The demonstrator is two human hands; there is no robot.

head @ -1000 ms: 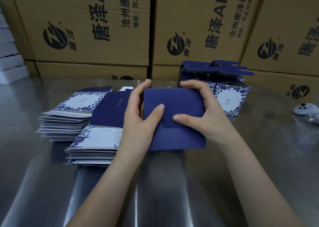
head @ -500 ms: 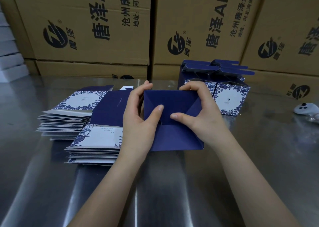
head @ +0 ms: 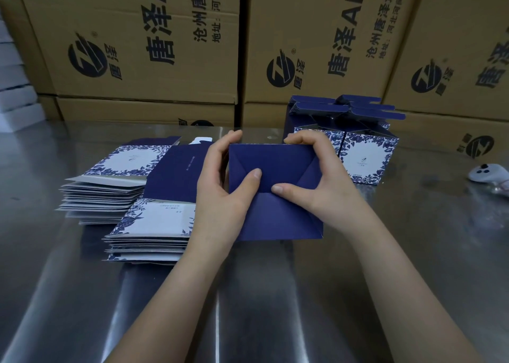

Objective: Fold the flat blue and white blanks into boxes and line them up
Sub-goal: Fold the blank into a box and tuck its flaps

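Both hands are on one blue box (head: 275,197), held just above the steel table (head: 275,293) with its dark bottom turned toward the person. The left hand (head: 220,194) wraps the box's left edge, fingers behind it and the thumb (head: 252,178) pressed flat on the folded bottom flaps. The right hand (head: 316,180) clamps the right side the same way — fingers curled over the top edge, thumb (head: 283,190) pushing on the flaps near the middle. The two thumb tips sit close together, not quite touching. The flaps meet in slanted creases and dip inward under the thumbs.

To the left lie two stacks of flat blanks (head: 148,224), the near one just beside the left wrist, the far stack (head: 110,186) behind and to its left; each shows a white panel with a blue floral border on top. A blue flap (head: 176,175) of a blank lies open across them.

Behind the right hand stand finished boxes (head: 366,158) — side by side, touching, top flaps up. Brown cartons (head: 137,45) with black print wall off the back of the table. A small white controller (head: 487,172) rests at the far right edge.
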